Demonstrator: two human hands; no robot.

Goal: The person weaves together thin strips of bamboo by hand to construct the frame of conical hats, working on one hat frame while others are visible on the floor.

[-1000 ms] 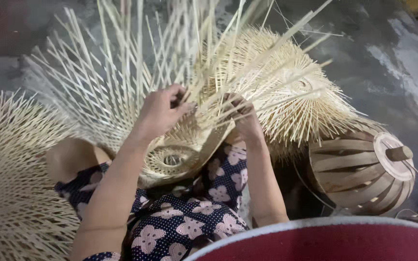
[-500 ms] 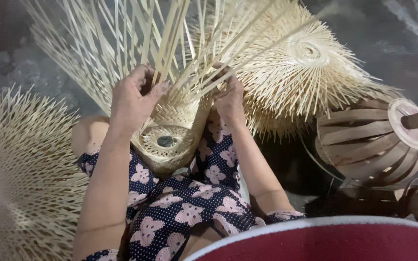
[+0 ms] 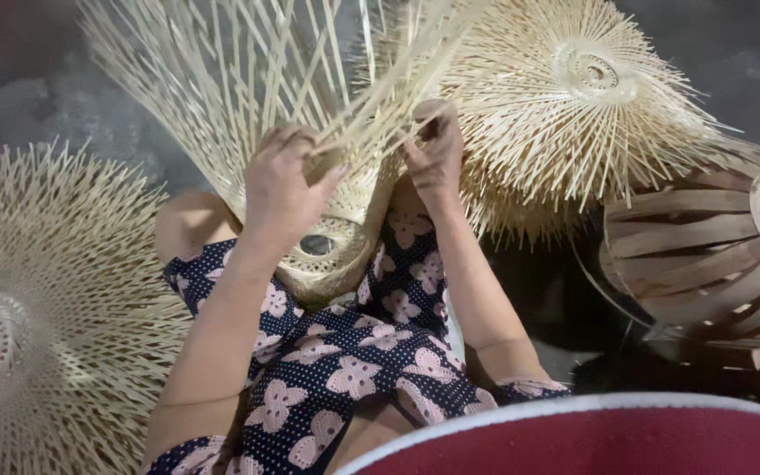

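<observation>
A half-woven bamboo basket [image 3: 332, 251] rests on my lap, its woven round base facing me and long pale strips [image 3: 248, 79] fanning upward. My left hand [image 3: 281, 186] is closed on a bunch of those strips at the basket's upper wall. To its right, my right hand [image 3: 435, 149] pinches other strips at the rim, fingers curled. Both forearms reach up from my dark floral-patterned clothing [image 3: 345, 369].
A finished woven piece with spiky strip ends [image 3: 582, 105] lies at the upper right, another [image 3: 37, 325] at the left. A wooden slatted dome-shaped form [image 3: 705, 255] sits at the right. A red rim with a white edge [image 3: 591, 440] crosses the bottom. The floor [image 3: 37, 105] is dark grey.
The view has shifted, so the basket and both hands sit lower and more central. My hands have moved along the strips, the left one shifting its grip on the bunch.
</observation>
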